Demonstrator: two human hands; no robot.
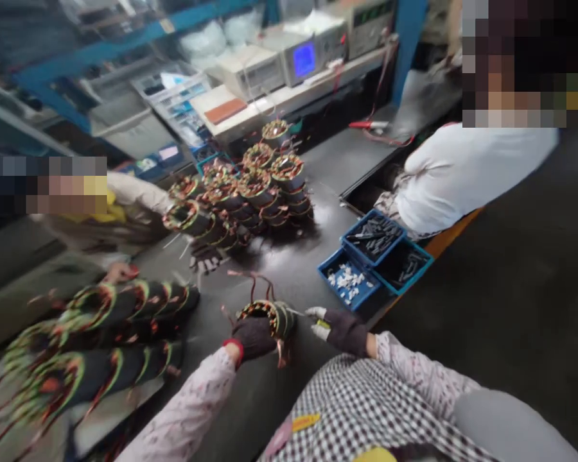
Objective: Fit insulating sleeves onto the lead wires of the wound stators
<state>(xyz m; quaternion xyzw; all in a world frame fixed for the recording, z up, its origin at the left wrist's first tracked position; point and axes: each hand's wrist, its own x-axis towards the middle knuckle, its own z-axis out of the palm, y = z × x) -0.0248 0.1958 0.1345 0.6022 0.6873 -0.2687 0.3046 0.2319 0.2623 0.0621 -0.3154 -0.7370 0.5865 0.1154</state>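
Note:
My left hand (255, 337), in a dark glove with a red cuff, is closed on the near rim of a wound motor stator (285, 319). This stator lies tilted on the dark table, and loose copper leads stick out at its top and bottom. To the right of it, my right hand (343, 330), in a dark glove with pale fingertips, pinches a small yellow-handled tool (324, 323). A thin shaft appears to run from the tool towards the stator's right side; its exact kind is too small to tell.
Several stators (250, 186) stand grouped at the back, and more stators (125, 305) lie at left. Blue bins (349, 282) hold white pieces and dark sleeves. Co-workers sit at left (139, 192) and right (472, 173). Instruments (289, 58) occupy a shelf behind the table (325, 160).

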